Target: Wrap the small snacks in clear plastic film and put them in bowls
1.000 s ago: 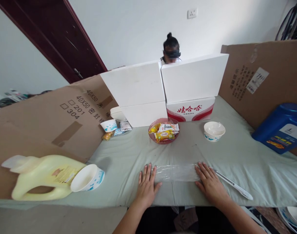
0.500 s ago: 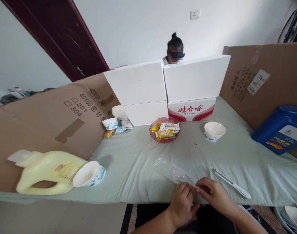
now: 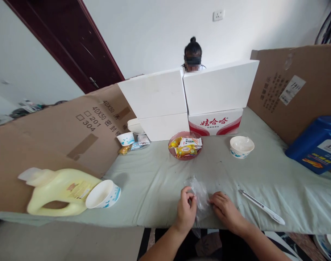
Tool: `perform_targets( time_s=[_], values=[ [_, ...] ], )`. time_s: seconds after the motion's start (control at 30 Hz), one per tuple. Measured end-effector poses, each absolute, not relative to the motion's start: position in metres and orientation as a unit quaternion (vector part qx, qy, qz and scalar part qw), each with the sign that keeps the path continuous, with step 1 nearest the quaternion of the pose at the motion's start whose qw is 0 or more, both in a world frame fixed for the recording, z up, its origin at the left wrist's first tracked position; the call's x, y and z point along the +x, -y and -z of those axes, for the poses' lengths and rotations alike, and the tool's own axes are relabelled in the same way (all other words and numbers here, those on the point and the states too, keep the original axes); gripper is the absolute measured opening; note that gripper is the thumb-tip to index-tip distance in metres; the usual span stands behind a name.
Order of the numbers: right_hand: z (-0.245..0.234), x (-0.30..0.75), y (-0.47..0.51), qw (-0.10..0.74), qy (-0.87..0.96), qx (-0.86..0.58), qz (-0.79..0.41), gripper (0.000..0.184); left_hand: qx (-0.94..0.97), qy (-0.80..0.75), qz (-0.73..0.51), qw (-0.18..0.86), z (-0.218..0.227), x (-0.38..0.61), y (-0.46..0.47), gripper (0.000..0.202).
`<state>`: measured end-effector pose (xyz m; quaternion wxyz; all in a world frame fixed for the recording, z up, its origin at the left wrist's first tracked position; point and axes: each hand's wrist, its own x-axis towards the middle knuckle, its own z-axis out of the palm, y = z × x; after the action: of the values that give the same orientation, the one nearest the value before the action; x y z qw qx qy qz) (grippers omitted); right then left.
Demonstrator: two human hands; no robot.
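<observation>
A crumpled clear plastic bag (image 3: 201,197) lies at the front of the cloth-covered table, between my two hands. My left hand (image 3: 186,210) pinches the bag's left edge with thumb and fingertips. On the opposite side, my right hand (image 3: 226,211) grips the right edge with its fingers closed. Right of that hand rests a white pen-like cutter (image 3: 261,206), lying slantwise. Beyond the bag sits a pink bowl (image 3: 185,158) holding several snack packets (image 3: 187,149). A paper bowl (image 3: 241,146) with a blue pattern stands further right.
A yellow jug (image 3: 64,192) lies at left against a tipped paper bowl (image 3: 104,195). White boxes (image 3: 160,96) wall off the back, with a person (image 3: 193,54) behind. Cardboard panels (image 3: 296,83) flank both sides. A blue bottle (image 3: 316,145) leans at right.
My hands have moved apart, the left one going left and forward. The plastic bag has shifted and now stretches upright between them. The view has shifted slightly.
</observation>
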<state>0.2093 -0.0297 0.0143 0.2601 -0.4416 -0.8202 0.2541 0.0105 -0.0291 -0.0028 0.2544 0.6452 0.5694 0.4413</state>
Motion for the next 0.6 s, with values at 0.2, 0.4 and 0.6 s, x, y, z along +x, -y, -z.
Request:
perform_targets(
  time_s=[0.2, 0.4, 0.6],
  values=[
    [-0.01, 0.204, 0.027, 0.267, 0.788, -0.491, -0.259, 0.029, 0.681, -0.594, -0.407, 0.132, 0.012, -0.009, 0.007, 0.02],
    [-0.009, 0.195, 0.033, 0.274, 0.821, -0.467, -0.182, 0.03, 0.75, -0.536, -0.372, 0.108, -0.009, -0.006, 0.0, 0.017],
    [-0.009, 0.188, 0.038, 0.257, 0.861, -0.432, -0.081, 0.036, 0.786, -0.526, -0.304, 0.113, -0.01, -0.005, -0.013, 0.017]
  ],
)
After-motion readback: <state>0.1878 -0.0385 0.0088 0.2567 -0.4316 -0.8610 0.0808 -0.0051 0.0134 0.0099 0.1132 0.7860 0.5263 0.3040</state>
